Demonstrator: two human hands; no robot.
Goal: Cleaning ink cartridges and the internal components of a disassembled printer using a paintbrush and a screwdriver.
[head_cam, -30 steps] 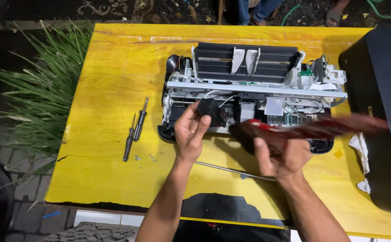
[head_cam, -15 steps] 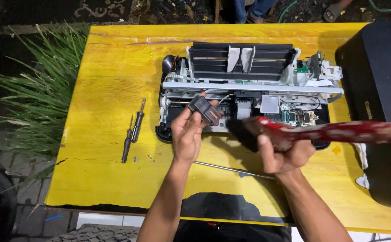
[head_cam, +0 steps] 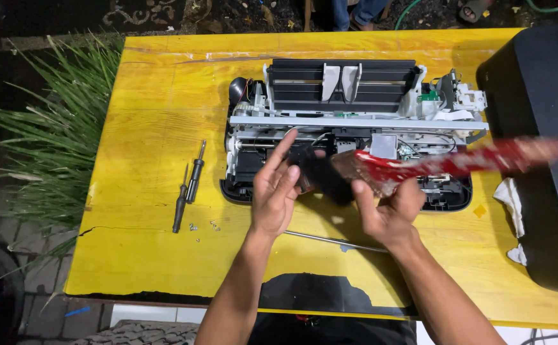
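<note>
Outdoor makeshift repair spot at night: yellow surface (head_cam: 151,96) on paving, grass (head_cam: 42,140) beside, opened printer (head_cam: 349,128), screwdrivers (head_cam: 188,185), loose screws (head_cam: 203,225).

Yellow table (head_cam: 145,96) is pretty beat up – cracked near the front edge. Two screwdrivers (head_cam: 188,185) lying side by side, a few tiny screws (head_cam: 203,225) next to them, a thin metal rod (head_cam: 330,240), crumpled white rag (head_cam: 510,204) – and grass (head_cam: 42,140) off the left side.
</note>
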